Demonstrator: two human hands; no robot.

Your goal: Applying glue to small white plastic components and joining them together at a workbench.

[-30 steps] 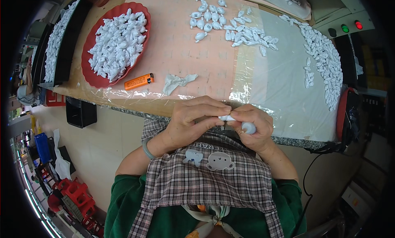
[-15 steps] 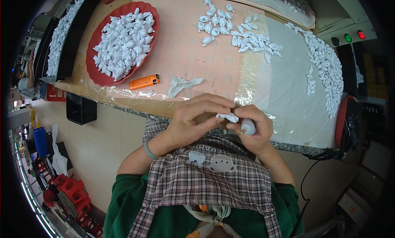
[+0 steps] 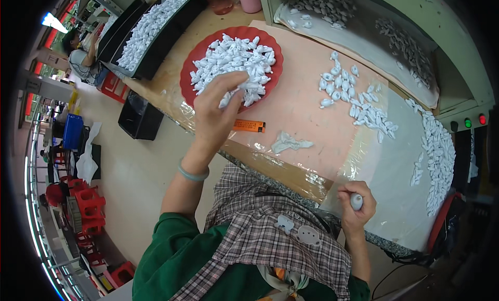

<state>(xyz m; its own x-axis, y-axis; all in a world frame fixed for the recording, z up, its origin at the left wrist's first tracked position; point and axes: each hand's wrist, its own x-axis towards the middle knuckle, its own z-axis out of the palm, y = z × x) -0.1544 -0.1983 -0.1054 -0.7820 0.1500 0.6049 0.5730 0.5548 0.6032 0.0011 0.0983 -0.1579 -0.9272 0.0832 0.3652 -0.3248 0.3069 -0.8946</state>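
Observation:
My left hand point(image 3: 215, 106) reaches over a scalloped red plate point(image 3: 185, 74) heaped with small white moulded pieces point(image 3: 228, 56). Its thumb and forefinger close around one white piece point(image 3: 252, 86) just above the heap; white pieces also show through the gap behind the fingers. At the table's near edge, my right hand point(image 3: 358, 203) is wrapped round a small whitish rounded object point(image 3: 356, 201), perhaps a squeeze bottle, mostly hidden in the fist. An orange lighter point(image 3: 250, 125) lies by the plate, partly behind my left wrist. Beside it rests a crumpled white tissue point(image 3: 290, 143).
More white pieces lie in groups at centre right point(image 3: 340, 85) and along the right side point(image 3: 439, 160). A black tray point(image 3: 156, 54) of pieces stands far left. A shelf with a cloth point(image 3: 358, 51) borders the back. Another person point(image 3: 83, 56) sits at far left.
My hands have parted. The left has moved from in front of me to over the red plate with the white piece; the right has lowered, still gripping the whitish object. The view has swung left.

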